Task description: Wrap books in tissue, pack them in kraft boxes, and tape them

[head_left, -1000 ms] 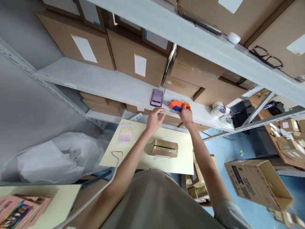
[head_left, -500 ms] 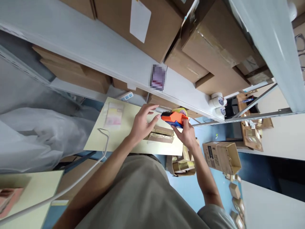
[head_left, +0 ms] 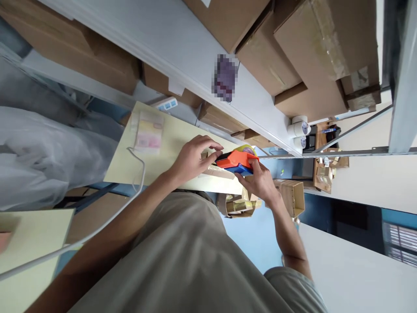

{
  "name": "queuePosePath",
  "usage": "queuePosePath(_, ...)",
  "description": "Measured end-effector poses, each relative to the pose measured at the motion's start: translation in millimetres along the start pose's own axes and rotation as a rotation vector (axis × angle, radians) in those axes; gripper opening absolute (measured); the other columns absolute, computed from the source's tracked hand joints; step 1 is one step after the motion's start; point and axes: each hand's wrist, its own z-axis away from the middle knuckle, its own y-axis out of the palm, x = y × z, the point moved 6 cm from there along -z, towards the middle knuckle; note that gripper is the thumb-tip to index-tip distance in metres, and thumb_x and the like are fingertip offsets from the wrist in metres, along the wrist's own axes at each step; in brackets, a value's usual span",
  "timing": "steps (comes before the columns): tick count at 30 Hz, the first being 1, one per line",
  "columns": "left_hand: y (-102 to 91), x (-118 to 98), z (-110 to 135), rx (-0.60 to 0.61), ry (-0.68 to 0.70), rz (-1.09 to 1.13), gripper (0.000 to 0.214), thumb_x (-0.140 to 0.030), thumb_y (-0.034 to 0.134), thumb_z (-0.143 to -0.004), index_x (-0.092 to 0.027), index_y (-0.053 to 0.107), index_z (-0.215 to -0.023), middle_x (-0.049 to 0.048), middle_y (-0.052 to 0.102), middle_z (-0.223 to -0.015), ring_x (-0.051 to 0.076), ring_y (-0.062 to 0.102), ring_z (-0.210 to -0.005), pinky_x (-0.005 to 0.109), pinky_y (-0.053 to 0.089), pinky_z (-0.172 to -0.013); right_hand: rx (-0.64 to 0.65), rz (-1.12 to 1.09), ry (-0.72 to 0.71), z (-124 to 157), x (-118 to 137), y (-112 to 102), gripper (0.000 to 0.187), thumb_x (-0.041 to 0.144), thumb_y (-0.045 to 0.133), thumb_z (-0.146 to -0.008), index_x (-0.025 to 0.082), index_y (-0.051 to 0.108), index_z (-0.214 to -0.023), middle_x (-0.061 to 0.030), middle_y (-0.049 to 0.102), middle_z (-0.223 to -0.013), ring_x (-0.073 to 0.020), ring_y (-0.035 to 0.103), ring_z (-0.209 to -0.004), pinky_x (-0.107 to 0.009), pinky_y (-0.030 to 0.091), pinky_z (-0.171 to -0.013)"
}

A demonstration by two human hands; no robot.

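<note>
My right hand grips an orange and blue tape dispenser with a yellowish roll on it, held just above a small cardboard box on the pale yellow table. My left hand lies curled over the top of the same box, fingertips touching the dispenser's front end. Most of the box is hidden under my hands.
A packet of pink and yellow sheets and a white cable lie on the table's left part. White shelves above carry brown cartons, a phone and tape rolls. An open carton stands on the blue floor.
My right hand took the tape dispenser off the shelf and brought it down to the box. My left hand came down from the shelf edge onto the box. The view tilted downward.
</note>
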Motion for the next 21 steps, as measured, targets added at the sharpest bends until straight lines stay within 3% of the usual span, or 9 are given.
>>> queuePosePath(5,-0.5,12,7,0.009,-0.124,0.117,0.016,-0.039,0.077,-0.095,-0.024,0.08,-0.097,0.0029,0.078,-0.097,0.024,0.073,-0.098,0.041,0.061,-0.097,0.071,0.013,-0.001,-7,6,-3,0.05,0.062,0.072,-0.094,0.025,0.059,-0.125,-0.0102,0.078,-0.099,-0.032,0.076,-0.085,-0.041,0.061,-0.076)
queuePosePath(12,4.7,54,20,-0.024,-0.309,0.206,0.03,-0.048,0.086,-0.087,-0.02,0.078,-0.092,0.0029,0.077,-0.087,0.023,0.073,-0.091,0.036,0.062,-0.087,0.243,-0.114,0.057,-25,15,-2,0.051,0.074,0.067,-0.097,0.025,0.064,-0.11,-0.0022,0.075,-0.082,-0.0224,0.069,-0.067,-0.031,0.049,-0.062)
queuePosePath(16,20.9,80,36,-0.001,-0.432,0.334,0.04,-0.058,0.083,-0.085,-0.019,0.076,-0.084,0.0045,0.077,-0.084,0.021,0.072,-0.081,0.032,0.06,-0.075,0.358,-0.143,0.123,-32,16,3,0.054,0.08,0.065,-0.098,0.026,0.064,-0.092,0.0017,0.068,-0.068,-0.019,0.063,-0.058,-0.029,0.042,-0.055)
queuePosePath(21,50.1,102,63,-0.069,-0.574,0.491,0.037,-0.056,0.083,-0.078,-0.02,0.075,-0.076,0.004,0.076,-0.077,0.02,0.071,-0.076,0.033,0.06,-0.073,0.488,-0.082,0.154,-36,14,10,0.052,0.077,0.07,-0.097,0.025,0.069,-0.09,-0.0016,0.07,-0.069,-0.021,0.064,-0.061,-0.031,0.042,-0.058)
